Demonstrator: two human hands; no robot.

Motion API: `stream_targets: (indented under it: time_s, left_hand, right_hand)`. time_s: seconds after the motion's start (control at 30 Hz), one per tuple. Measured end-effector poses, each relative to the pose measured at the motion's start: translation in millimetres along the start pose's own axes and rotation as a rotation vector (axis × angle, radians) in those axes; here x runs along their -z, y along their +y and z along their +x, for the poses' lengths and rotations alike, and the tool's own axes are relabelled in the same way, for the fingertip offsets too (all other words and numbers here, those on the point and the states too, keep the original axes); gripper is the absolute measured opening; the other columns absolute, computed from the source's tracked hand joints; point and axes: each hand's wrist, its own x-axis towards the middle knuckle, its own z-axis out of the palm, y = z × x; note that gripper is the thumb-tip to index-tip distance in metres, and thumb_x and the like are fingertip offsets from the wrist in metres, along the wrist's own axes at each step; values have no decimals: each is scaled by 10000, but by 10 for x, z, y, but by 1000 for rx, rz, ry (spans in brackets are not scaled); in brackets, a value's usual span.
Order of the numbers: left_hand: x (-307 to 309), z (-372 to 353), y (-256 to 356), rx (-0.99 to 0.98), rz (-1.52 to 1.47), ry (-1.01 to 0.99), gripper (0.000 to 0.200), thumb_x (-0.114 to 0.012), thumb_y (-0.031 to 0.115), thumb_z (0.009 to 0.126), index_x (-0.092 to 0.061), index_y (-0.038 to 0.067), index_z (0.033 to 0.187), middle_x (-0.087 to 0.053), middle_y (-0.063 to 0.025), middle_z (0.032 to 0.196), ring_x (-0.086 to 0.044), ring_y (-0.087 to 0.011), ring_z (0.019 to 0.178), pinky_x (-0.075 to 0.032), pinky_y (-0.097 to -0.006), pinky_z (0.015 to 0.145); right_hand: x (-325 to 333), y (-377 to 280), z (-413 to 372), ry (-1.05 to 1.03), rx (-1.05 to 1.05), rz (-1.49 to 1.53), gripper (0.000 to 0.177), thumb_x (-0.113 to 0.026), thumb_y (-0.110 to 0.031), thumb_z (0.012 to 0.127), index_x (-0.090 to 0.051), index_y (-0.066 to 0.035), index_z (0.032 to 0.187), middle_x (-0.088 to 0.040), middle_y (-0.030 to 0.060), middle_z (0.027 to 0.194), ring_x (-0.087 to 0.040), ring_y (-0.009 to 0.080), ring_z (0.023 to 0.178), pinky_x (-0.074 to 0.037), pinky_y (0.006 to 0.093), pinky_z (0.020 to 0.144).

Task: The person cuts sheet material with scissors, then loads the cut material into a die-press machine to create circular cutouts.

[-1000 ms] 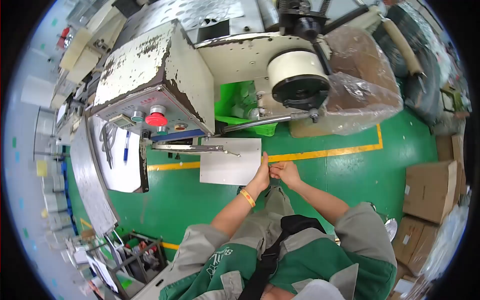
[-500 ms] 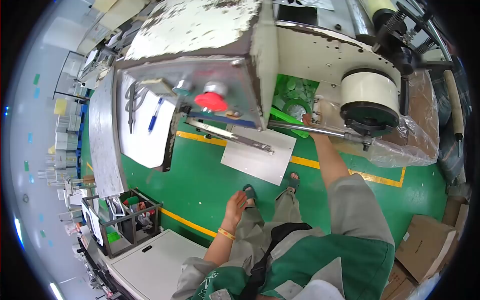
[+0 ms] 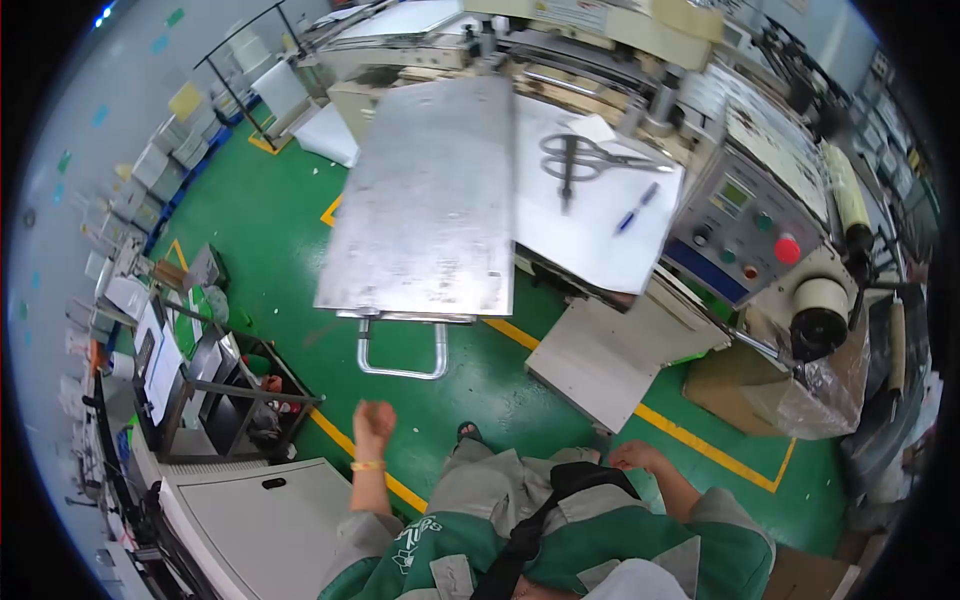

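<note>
My left hand (image 3: 374, 422), with a yellow band at the wrist, is raised over the floor with its fingers curled in and nothing showing in them. It is below the metal handle (image 3: 403, 372) of a flat silver metal plate (image 3: 425, 190), apart from it. Close to my right hip is my right hand (image 3: 637, 457), its fingers bent round the top of a pale green, see-through piece (image 3: 646, 490). My forearm and clothes partly hide that piece.
Scissors (image 3: 590, 158) and a blue pen (image 3: 636, 208) lie on white paper beside the plate. A control panel (image 3: 745, 225) with a red button is at right. A metal-framed cart (image 3: 225, 390) and a white cabinet (image 3: 270, 520) are at left; a plastic-lined carton (image 3: 735, 385) is at right.
My view has swung left to the plate and handle. My right hand has drawn back from the green bin under the machine to my hip, with the pale green piece now at it.
</note>
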Motion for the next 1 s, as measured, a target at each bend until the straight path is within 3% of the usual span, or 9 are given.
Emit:
stream_targets:
  time_s: [0.13,0.2,0.33,0.4,0.5,0.67,0.73,0.87,1.0]
  left_hand:
    - [-984,-423,1411,-159,78,-413,667,-525,478,887,-328,23,1333,-384,-248,1357,-428,-352,1233,-394,-456,1007]
    - [-1571,-671,1801,-171,205,-637,680,-506,472,897,-300,22,1363,-377,-244,1363,-435,-344,1225,-393,-464,998]
    - [-2383,-639,1937,-137,368,-891,556,-582,332,886,-432,-49,1262,-539,-215,1201,-545,-280,1122,-474,-439,915]
    - [-2595,-620,1953,-1,385,-938,467,-612,237,867,-480,-77,1187,-590,-199,1108,-611,-263,999,-529,-402,836]
    - [-2734,-627,1978,104,381,-890,397,-644,124,835,-504,-108,1125,-626,-191,1030,-668,-241,855,-579,-347,746]
    - [-3016,-402,2055,118,381,-919,417,-649,119,831,-498,-78,1167,-630,-166,1036,-669,-225,858,-580,-337,732]
    - [-3189,-397,2120,103,432,-931,451,-659,134,832,-474,-76,1185,-625,-174,1030,-671,-227,842,-587,-340,697]
    - [-3363,-315,2121,21,492,-1010,524,-664,140,835,-412,-87,1235,-592,-193,1076,-656,-231,886,-583,-343,709]
    - [-3366,-322,2111,-42,479,-1034,530,-665,117,831,-407,-78,1251,-584,-188,1105,-641,-232,921,-567,-344,757]
  right_hand:
    - [-227,-1844,-860,-142,183,-388,358,-534,-325,927,-659,9,898,-675,74,803,-656,127,753,-523,256,651]
    - [-251,-2700,-1335,-38,480,-493,332,-508,-284,943,-657,8,891,-668,63,771,-648,116,727,-515,256,641]
    - [-498,-4055,-1827,386,1099,-307,291,-535,-280,922,-635,-10,958,-663,91,789,-618,158,720,-478,273,673]
    - [-482,-4514,-1717,578,1242,-426,276,-526,-223,932,-590,1,1079,-653,100,954,-612,153,883,-477,294,707]
    - [-299,-4860,-1256,1051,1396,-640,406,-578,-249,900,-524,22,1198,-622,137,1068,-589,156,931,-466,295,769]
    - [-24,-5165,-667,467,901,93,775,-640,-388,839,-330,123,1333,-519,259,1223,-510,278,1149,-426,330,924]
    - [-44,-5239,-579,500,917,164,809,-663,-365,823,-303,152,1329,-505,256,1237,-516,260,1123,-434,318,895]
    - [130,-5287,-367,267,904,288,591,-687,-269,814,-479,146,1179,-598,173,1079,-604,209,924,-470,282,819]
    - [110,-5324,-343,123,877,537,477,-660,-189,840,-491,114,1167,-606,156,1055,-618,192,896,-499,299,824]
